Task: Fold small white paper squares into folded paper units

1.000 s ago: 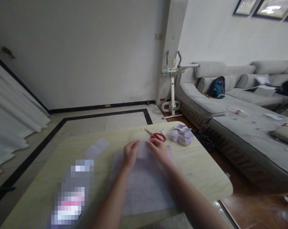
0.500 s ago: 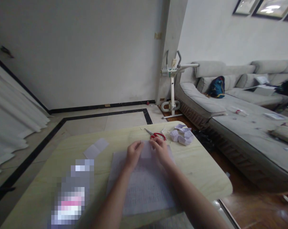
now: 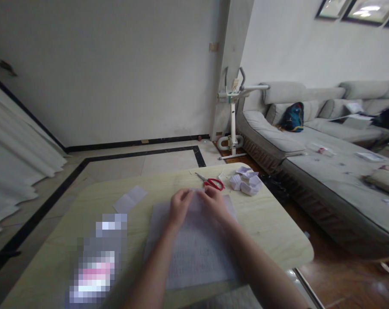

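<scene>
Over a large printed sheet of paper (image 3: 199,253), my left hand (image 3: 180,207) and my right hand (image 3: 215,203) face each other with fingertips pinched. Between them they grip a small piece of white paper (image 3: 197,190), of which only a narrow part shows. Just beyond my right hand lie red-handled scissors (image 3: 214,184), blades pointing to the far left. Several folded white paper pieces (image 3: 250,184) sit in a cluster at the table's far right. A creased slip of paper (image 3: 130,199) lies flat to the left.
The pale wooden table (image 3: 274,236) has rounded corners. A blurred-out object (image 3: 99,262) is on its left side. Beyond the table stand a white exercise machine (image 3: 233,120) and a grey sofa (image 3: 336,180) bearing a blue backpack (image 3: 293,117).
My right hand has shifted slightly left, toward my left hand. The small paper between them, earlier showing as a flat panel, now shows only as a thin strip.
</scene>
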### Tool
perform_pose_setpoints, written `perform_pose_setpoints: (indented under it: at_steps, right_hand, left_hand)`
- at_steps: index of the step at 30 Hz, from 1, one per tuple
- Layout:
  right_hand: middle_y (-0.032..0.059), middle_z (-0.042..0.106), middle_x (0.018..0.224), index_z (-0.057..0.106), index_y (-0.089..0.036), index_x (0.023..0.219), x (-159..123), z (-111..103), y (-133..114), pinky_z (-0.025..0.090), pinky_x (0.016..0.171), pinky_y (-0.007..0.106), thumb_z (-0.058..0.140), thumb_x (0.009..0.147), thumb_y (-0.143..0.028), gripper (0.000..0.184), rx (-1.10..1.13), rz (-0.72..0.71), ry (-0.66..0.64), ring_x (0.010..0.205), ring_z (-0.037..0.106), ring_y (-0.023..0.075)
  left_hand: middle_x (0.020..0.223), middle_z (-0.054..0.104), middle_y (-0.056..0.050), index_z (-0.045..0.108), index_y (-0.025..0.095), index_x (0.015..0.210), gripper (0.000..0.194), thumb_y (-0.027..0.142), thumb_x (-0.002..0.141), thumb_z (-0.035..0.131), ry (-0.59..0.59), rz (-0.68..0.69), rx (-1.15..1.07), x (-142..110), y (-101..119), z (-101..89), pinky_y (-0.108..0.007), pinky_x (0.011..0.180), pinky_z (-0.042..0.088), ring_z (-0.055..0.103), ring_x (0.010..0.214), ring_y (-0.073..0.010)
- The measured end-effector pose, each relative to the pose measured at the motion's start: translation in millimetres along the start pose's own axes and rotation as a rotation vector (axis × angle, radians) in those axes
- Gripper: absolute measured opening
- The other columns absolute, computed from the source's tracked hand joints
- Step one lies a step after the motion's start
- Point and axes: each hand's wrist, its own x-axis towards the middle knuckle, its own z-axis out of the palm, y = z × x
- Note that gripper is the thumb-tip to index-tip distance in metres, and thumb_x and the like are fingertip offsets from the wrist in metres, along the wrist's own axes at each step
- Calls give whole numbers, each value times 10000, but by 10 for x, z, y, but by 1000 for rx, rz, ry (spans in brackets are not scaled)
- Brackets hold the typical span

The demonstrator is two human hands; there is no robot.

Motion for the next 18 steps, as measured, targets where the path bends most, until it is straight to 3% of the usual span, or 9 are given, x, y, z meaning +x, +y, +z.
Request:
perform_pose_setpoints:
  at_steps: [7, 12, 18]
  right_hand:
    - [-36, 466, 538, 500, -176, 597, 43, -65, 64, 301, 496, 234, 610, 741, -443, 322, 75, 17, 96, 504, 416, 105]
    - [-39, 464, 517, 500, -178, 580, 44, -54, 79, 299, 481, 232, 627, 716, -457, 335, 166, 77, 133, 477, 409, 100]
    - [-30, 479, 524, 495, -181, 574, 35, -62, 42, 317, 493, 234, 609, 715, -489, 358, 133, 86, 141, 491, 424, 106]
  left_hand:
    - [760, 689, -37, 585, 136, 1130, 449, 338, 734, 644, -71, -40, -37, -49, 2, 42, -223, 584, 491, 633, 661, -155]
    - [837, 704, -54, 599, 134, 1155, 450, 339, 755, 624, -80, -26, -20, -62, 7, 44, -215, 590, 494, 636, 695, -153]
    - [1104, 668, -89, 588, 139, 1194, 495, 328, 740, 644, -117, -38, -65, -59, 1, 41, -255, 737, 510, 636, 932, -201]
